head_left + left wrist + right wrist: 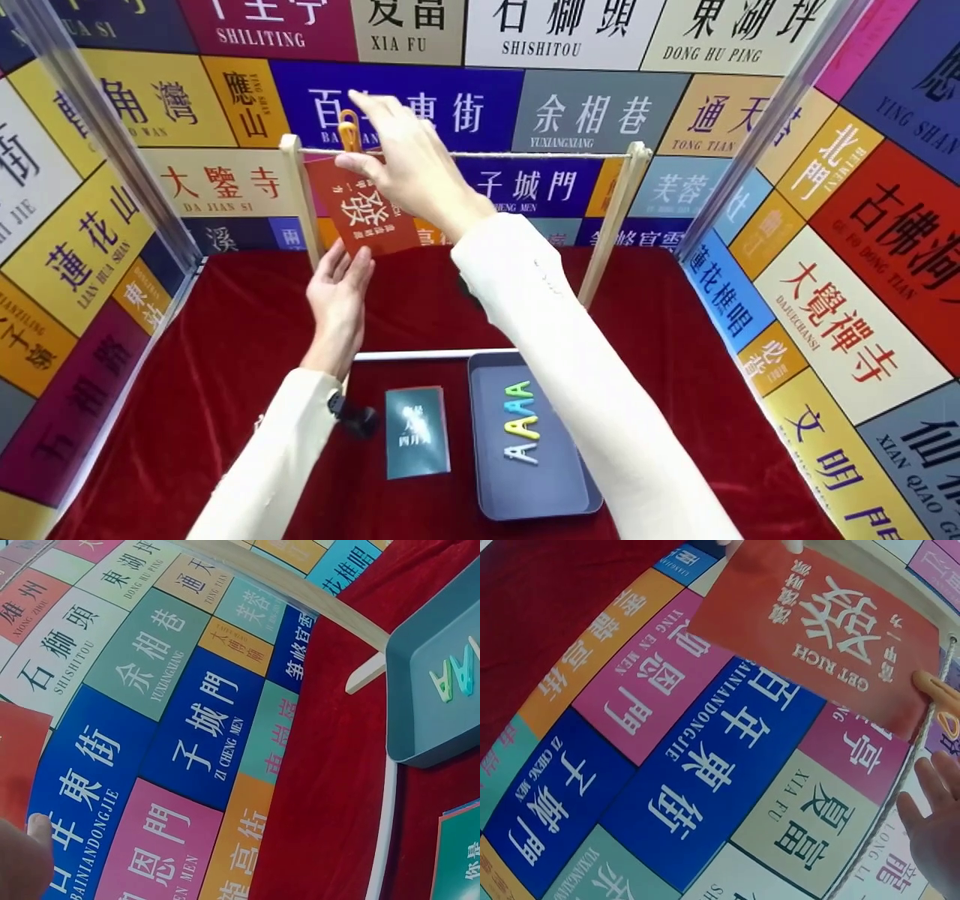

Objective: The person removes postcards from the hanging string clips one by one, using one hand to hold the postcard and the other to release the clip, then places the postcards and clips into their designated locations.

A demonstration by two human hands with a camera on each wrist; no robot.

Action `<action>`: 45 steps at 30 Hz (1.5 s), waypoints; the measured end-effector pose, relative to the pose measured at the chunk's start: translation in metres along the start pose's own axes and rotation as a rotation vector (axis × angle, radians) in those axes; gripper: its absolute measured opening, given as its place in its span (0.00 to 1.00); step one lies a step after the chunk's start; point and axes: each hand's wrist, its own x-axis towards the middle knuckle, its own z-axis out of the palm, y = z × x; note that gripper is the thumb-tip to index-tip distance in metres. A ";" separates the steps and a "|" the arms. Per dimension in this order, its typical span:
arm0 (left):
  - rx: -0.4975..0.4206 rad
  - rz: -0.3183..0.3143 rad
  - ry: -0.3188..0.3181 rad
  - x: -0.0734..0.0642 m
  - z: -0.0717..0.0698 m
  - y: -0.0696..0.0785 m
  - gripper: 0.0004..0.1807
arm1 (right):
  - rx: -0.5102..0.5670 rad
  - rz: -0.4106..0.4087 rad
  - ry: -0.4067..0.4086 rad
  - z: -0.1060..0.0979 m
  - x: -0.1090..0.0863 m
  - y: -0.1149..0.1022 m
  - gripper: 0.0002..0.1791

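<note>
A red card [375, 221] with large white characters and the words "GET RICH" hangs from a cord [540, 155] at the left of a wooden frame. An orange clothespin [939, 694] sits on the card's upper edge at the cord. My left hand [337, 289] pinches the card's lower edge, its thumb [34, 851] showing in the left wrist view. Close to the clothespin is my right hand [412, 157]. In the right wrist view that hand [939, 829] stands apart from the clothespin, its fingers spread and holding nothing.
A dark blue-grey tray [499, 491] holds several coloured letter A shapes [521, 427]. Left of it lies a small stack of cards, a green one [415, 454] on top. Wooden posts [611, 225] hold the cord above a red velvet cloth [660, 405]. Sign-covered panels surround the table.
</note>
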 end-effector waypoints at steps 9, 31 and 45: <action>-0.039 -0.027 0.011 -0.001 0.000 0.000 0.33 | 0.095 0.075 -0.045 0.002 0.004 -0.004 0.42; -0.098 0.033 0.063 -0.002 0.001 -0.005 0.22 | 0.203 0.058 0.109 0.010 0.007 -0.010 0.25; -0.137 0.011 0.023 -0.002 -0.003 -0.009 0.23 | 0.344 0.011 0.227 0.011 0.007 -0.014 0.11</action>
